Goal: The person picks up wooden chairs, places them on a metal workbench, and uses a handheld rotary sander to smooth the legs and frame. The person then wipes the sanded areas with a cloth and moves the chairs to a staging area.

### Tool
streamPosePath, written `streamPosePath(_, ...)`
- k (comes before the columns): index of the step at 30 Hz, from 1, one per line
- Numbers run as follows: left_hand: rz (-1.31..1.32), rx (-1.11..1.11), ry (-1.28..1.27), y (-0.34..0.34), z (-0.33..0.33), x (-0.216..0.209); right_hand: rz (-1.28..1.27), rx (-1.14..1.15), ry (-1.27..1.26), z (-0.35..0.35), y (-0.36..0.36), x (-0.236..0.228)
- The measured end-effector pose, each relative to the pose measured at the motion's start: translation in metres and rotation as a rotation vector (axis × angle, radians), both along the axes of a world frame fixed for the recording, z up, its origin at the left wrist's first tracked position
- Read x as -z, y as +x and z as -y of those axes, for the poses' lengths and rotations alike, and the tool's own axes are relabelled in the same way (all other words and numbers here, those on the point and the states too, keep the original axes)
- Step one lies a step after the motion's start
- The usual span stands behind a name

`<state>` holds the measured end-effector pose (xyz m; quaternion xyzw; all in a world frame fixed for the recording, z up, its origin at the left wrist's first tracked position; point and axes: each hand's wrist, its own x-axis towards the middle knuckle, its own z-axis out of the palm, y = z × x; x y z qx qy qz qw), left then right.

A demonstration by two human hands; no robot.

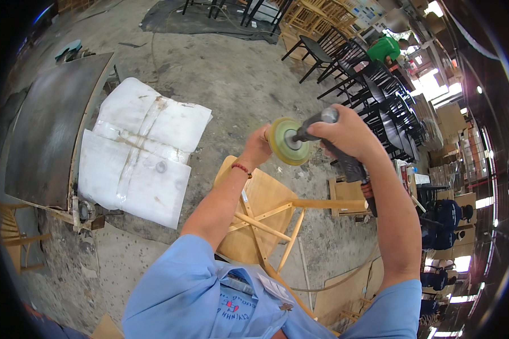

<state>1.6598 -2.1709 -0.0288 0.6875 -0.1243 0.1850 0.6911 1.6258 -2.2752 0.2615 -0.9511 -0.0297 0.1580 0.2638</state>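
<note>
My right hand (350, 133) is wrapped round the body of a dark handheld disc sander (348, 164), raised at chest height. Its round yellow-green disc (290, 148) faces my body. At the disc's left edge, my left hand (257, 148) is closed on the rim, with its fingers partly hidden behind it. Below both arms lies a light wooden chair (266, 186), turned so that the underside of its seat, crossed braces and legs show. The sander's disc is apart from the chair.
On the left, white wrapped sheeting (147, 147) lies beside a dark-topped table (56, 133). A row of black chairs (373, 90) stands at the right, near a person in green (384, 49). Several people in dark clothes (444, 217) are farther right. A cable (328, 287) curves near the chair.
</note>
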Motion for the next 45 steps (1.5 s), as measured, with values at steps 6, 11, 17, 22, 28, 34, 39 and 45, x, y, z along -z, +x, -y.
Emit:
streamPosePath(6, -0.137, 0.064, -0.158, 0.004, -0.008, 0.004, 0.12, 0.013, -0.244, 0.001, -0.015, 0.004)
streamPosePath(11, -0.108, -0.059, -0.007, -0.011, 0.008, -0.002, 0.109, 0.301, -0.006, 0.098, -0.091, -0.03)
streamPosePath(17, -0.22, -0.063, 0.141, -0.013, -0.02, -0.008, 0.378, 0.674, 0.513, 0.182, -0.312, -0.088)
streamPosePath(22, -0.38, 0.14, 0.822, -0.087, -0.024, -0.038, 0.554, 1.101, 1.36, 0.174, -0.491, -0.026)
streamPosePath(28, 0.0, 1.197, 1.012, -0.302, 0.03, -0.141, 0.627, 1.032, 1.789, 0.138, -0.547, 0.056)
streamPosePath(34, -0.364, 1.963, -0.005, -0.468, 0.015, -0.162, 0.566, 0.307, 1.95, 0.064, -0.511, 0.043)
streamPosePath(39, -0.542, 1.632, -0.281, -0.466, -0.088, -0.156, 0.117, -0.38, 2.133, -0.037, -0.428, 0.049)
streamPosePath(45, -0.651, 0.775, -0.27, -0.443, -0.24, -0.135, -0.025, 0.101, 1.698, -0.191, -0.336, 0.097)
